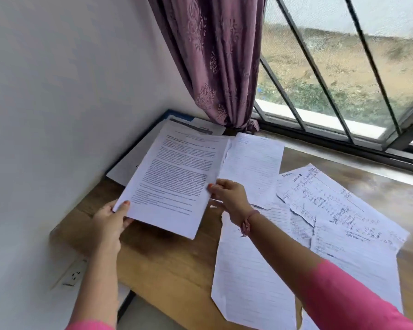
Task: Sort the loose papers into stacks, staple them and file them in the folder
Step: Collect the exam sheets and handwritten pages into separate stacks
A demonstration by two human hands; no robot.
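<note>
Sorting looks barely begun: the left hand (110, 222) pinches the near left corner of a white printed sheet of typed text (174, 179), and the right hand (229, 196) grips its right edge, thumb on top, holding it just above the brown wooden table (157, 258). Behind that sheet, against the wall, lies the dark blue folder (169, 114) with white pages on it, while to the sheet's right lined and handwritten loose papers (324, 210) lie scattered and overlapping. No stapler shows, so stacking, stapling and filing all seem left to do.

Folder (138, 148) behind loose papers (332, 210)
</note>
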